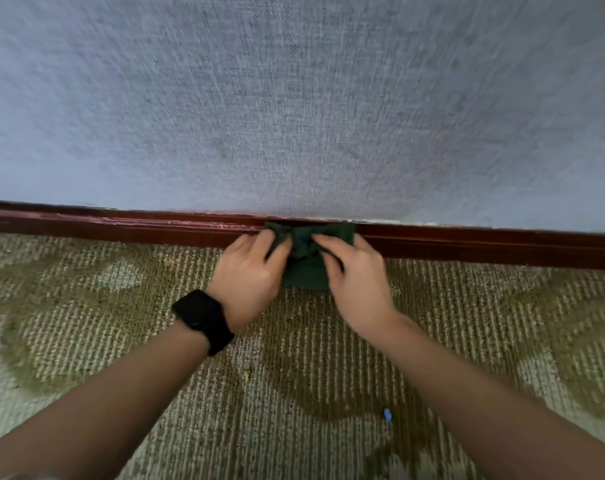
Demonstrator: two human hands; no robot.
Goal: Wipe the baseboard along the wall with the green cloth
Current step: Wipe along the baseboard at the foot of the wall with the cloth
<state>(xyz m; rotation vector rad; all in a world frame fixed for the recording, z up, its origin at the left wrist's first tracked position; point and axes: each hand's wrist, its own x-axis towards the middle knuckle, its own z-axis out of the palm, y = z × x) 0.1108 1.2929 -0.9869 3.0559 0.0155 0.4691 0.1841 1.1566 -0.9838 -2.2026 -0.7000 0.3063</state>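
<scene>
A dark red wooden baseboard [121,228] runs across the view where the grey-blue wall meets the carpet. A dark green cloth [306,268] is bunched against the baseboard at the middle and hangs down onto the carpet. My left hand [247,271], with a black watch on its wrist, grips the cloth's left part. My right hand [358,275] grips its right part. The fingers of both hands pinch the cloth's upper edge against the baseboard. Part of the cloth is hidden under my hands.
The textured grey-blue wall [301,98] fills the upper half. A patterned beige and green carpet [86,306] covers the floor. A small blue scrap [387,415] lies on the carpet near my right forearm.
</scene>
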